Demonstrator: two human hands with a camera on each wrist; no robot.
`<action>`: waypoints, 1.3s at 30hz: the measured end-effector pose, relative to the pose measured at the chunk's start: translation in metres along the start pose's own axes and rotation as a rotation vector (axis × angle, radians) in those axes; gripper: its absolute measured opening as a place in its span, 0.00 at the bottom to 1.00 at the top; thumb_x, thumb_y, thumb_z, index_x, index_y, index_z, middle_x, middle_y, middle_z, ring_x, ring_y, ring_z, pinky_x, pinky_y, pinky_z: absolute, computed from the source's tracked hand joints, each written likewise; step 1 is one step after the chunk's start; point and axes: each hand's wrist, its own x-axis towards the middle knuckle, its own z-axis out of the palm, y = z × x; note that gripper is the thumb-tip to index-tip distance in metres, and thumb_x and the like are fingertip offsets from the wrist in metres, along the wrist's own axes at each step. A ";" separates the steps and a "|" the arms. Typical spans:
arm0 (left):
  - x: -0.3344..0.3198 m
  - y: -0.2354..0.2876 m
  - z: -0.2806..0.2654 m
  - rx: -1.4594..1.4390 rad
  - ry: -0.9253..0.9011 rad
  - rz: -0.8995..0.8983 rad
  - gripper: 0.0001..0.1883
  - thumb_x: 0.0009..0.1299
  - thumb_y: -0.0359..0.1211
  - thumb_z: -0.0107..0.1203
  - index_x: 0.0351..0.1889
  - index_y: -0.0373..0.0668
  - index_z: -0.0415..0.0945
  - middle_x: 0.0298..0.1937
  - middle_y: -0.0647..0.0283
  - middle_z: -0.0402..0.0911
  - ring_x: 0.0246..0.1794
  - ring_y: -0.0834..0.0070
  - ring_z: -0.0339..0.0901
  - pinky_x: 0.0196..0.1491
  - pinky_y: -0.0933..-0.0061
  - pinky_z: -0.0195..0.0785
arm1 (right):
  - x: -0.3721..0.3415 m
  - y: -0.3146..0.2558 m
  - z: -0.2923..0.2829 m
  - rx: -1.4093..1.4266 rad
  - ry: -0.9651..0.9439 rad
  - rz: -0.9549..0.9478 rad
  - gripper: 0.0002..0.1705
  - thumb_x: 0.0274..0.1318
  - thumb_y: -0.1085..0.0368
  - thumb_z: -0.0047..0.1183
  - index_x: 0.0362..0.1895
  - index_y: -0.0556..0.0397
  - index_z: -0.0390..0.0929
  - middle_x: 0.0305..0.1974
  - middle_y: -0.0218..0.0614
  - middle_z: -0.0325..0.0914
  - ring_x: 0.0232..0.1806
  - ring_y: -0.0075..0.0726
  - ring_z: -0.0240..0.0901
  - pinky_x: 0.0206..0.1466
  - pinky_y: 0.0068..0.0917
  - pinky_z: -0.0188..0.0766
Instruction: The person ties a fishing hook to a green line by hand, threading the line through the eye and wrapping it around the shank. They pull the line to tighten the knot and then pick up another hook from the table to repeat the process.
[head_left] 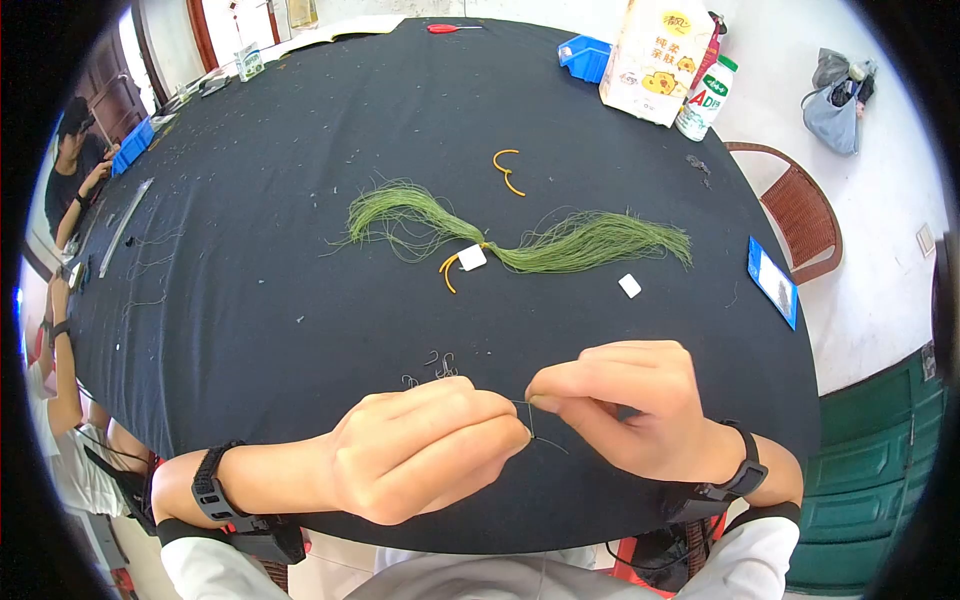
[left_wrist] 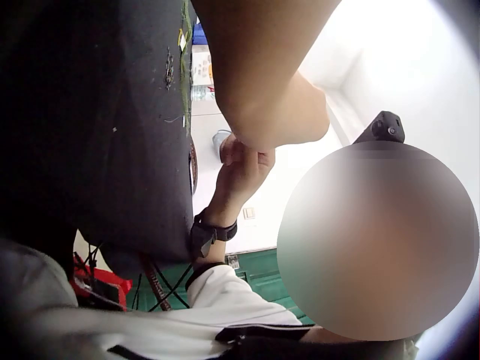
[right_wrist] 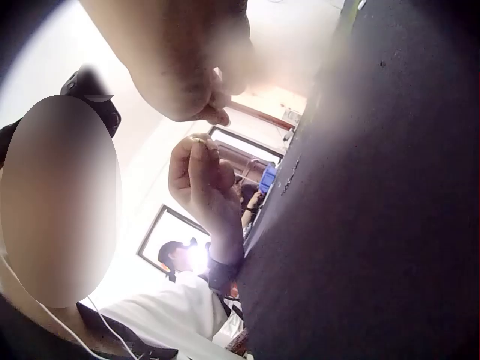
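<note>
Over the near part of the table, my left hand (head_left: 430, 450) pinches a thin green fishing line (head_left: 531, 415) between thumb and fingertips. Facing it, my right hand (head_left: 635, 405) pinches the same line, with a small gap between the two hands. A loose tail of line sticks out past the left fingertips. Whatever else the left fingers enclose is hidden. Just beyond the left hand lie several fish hooks (head_left: 445, 365). In the right wrist view, the left hand (right_wrist: 202, 176) shows curled fingers with thumb against fingertip; the left wrist view has the right hand (left_wrist: 244, 176) partly covered.
A tied bundle of green line (head_left: 590, 245) lies mid-table with a white tag (head_left: 472, 258). Yellow curved pieces (head_left: 508, 172), a white square (head_left: 629, 286) and a blue packet (head_left: 773, 282) lie around it. A blue bin (head_left: 585, 58), tissue pack (head_left: 650, 65) and bottle (head_left: 706, 100) stand far right.
</note>
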 end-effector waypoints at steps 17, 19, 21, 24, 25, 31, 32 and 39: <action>0.001 -0.002 0.001 0.092 0.006 0.012 0.13 0.47 0.16 0.61 0.32 0.26 0.76 0.29 0.51 0.77 0.19 0.69 0.74 0.20 0.76 0.67 | -0.012 -0.018 0.008 -0.312 -0.038 -0.279 0.14 0.30 0.69 0.58 0.30 0.54 0.79 0.16 0.24 0.65 0.15 0.23 0.62 0.14 0.23 0.59; 0.000 -0.003 0.002 0.078 0.002 0.033 0.13 0.47 0.16 0.61 0.31 0.26 0.76 0.29 0.51 0.77 0.18 0.70 0.73 0.19 0.76 0.65 | -0.012 -0.024 0.003 -0.388 0.011 -0.330 0.16 0.28 0.69 0.57 0.30 0.55 0.80 0.16 0.23 0.63 0.14 0.21 0.60 0.14 0.22 0.58; 0.001 -0.003 0.001 0.071 -0.031 0.065 0.13 0.46 0.16 0.61 0.31 0.26 0.76 0.29 0.51 0.77 0.18 0.71 0.71 0.18 0.77 0.64 | -0.009 -0.025 -0.006 -0.452 0.009 -0.365 0.16 0.27 0.69 0.57 0.30 0.56 0.80 0.16 0.23 0.62 0.14 0.21 0.58 0.14 0.20 0.56; 0.003 -0.002 0.000 0.036 -0.048 0.096 0.13 0.46 0.16 0.62 0.31 0.26 0.76 0.28 0.51 0.76 0.17 0.72 0.70 0.17 0.77 0.63 | -0.003 -0.018 -0.014 -0.479 0.018 -0.364 0.19 0.27 0.69 0.57 0.33 0.57 0.80 0.16 0.24 0.64 0.15 0.23 0.60 0.14 0.21 0.57; 0.003 -0.001 0.000 0.021 -0.049 0.104 0.13 0.46 0.17 0.62 0.31 0.26 0.76 0.28 0.51 0.76 0.16 0.72 0.69 0.17 0.77 0.62 | -0.001 -0.014 -0.014 -0.449 0.052 -0.334 0.18 0.29 0.71 0.59 0.33 0.56 0.80 0.16 0.25 0.65 0.14 0.25 0.60 0.15 0.22 0.58; 0.002 -0.001 -0.001 -0.016 -0.040 0.027 0.13 0.48 0.18 0.65 0.31 0.28 0.76 0.27 0.53 0.76 0.17 0.70 0.71 0.18 0.77 0.64 | 0.001 -0.001 -0.007 -0.149 0.037 -0.116 0.11 0.40 0.73 0.63 0.33 0.54 0.80 0.18 0.33 0.72 0.16 0.33 0.69 0.19 0.26 0.64; 0.002 -0.001 0.000 -0.017 -0.033 0.016 0.13 0.48 0.18 0.65 0.31 0.28 0.76 0.28 0.53 0.76 0.18 0.69 0.72 0.18 0.76 0.64 | 0.001 0.000 -0.007 -0.123 0.038 -0.098 0.11 0.41 0.73 0.63 0.33 0.54 0.80 0.18 0.34 0.73 0.17 0.34 0.70 0.20 0.26 0.64; 0.002 0.000 0.001 -0.034 -0.017 -0.055 0.13 0.48 0.16 0.64 0.32 0.28 0.76 0.29 0.52 0.79 0.21 0.67 0.76 0.21 0.74 0.68 | 0.001 0.002 -0.004 -0.043 0.040 -0.019 0.09 0.43 0.74 0.62 0.33 0.54 0.81 0.23 0.37 0.78 0.21 0.37 0.75 0.23 0.25 0.69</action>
